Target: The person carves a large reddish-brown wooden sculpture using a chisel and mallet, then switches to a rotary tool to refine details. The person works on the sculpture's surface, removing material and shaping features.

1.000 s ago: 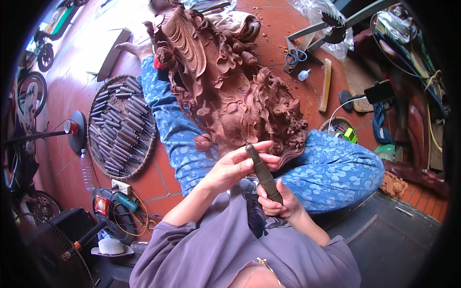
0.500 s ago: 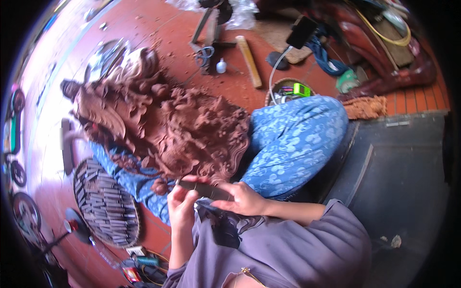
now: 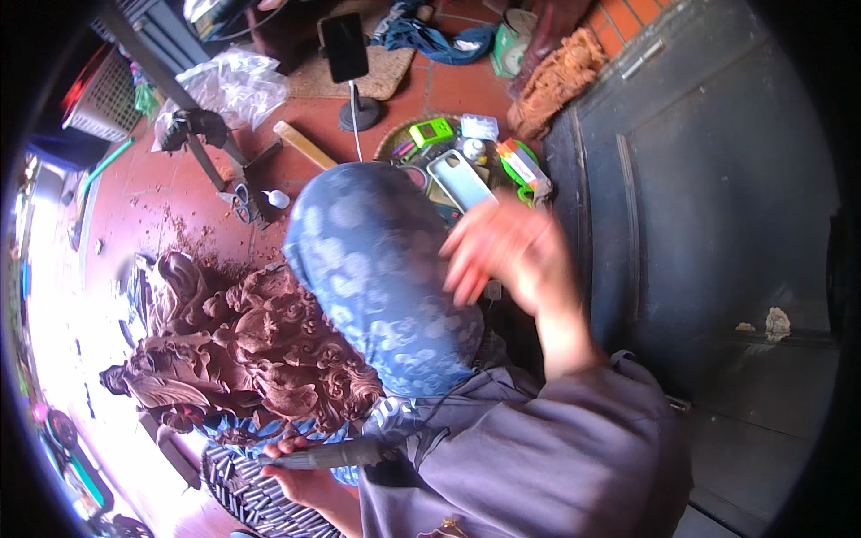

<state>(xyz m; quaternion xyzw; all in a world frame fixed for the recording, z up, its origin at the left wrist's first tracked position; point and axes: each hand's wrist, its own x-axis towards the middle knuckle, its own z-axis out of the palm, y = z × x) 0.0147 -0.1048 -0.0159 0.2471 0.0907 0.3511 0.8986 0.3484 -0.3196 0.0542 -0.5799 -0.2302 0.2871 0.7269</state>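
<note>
My left hand (image 3: pixel 300 482) is closed around a dark, tapered handpiece (image 3: pixel 336 455), like that of a rotary tool, held level beside my grey shirt. Its thin end points left, over the chisel basket. My right hand (image 3: pixel 511 247) is raised past my blue patterned knee (image 3: pixel 377 269), smeared by motion, with its fingers apart and nothing visible in them. Just beyond it, a light blue phone (image 3: pixel 461 182) lies in a round woven tray (image 3: pixel 387 143). The reddish-brown wood carving (image 3: pixel 269 350), with dense figures and swirls, rests at the left against my legs.
Several metal chisels fill a basket (image 3: pixel 256 493) at lower left. The tray also holds a lime-green device (image 3: pixel 431 132) and small boxes. A phone on a stand (image 3: pixel 344 49), a wooden bar (image 3: pixel 305 145), scissors (image 3: pixel 241 204) and a white bottle (image 3: pixel 277 199) stand beyond. A dark panel (image 3: pixel 682 197) lies right.
The view has swung to the right. My right hand has left the handpiece and reached out toward the tray; my left hand keeps the handpiece.
</note>
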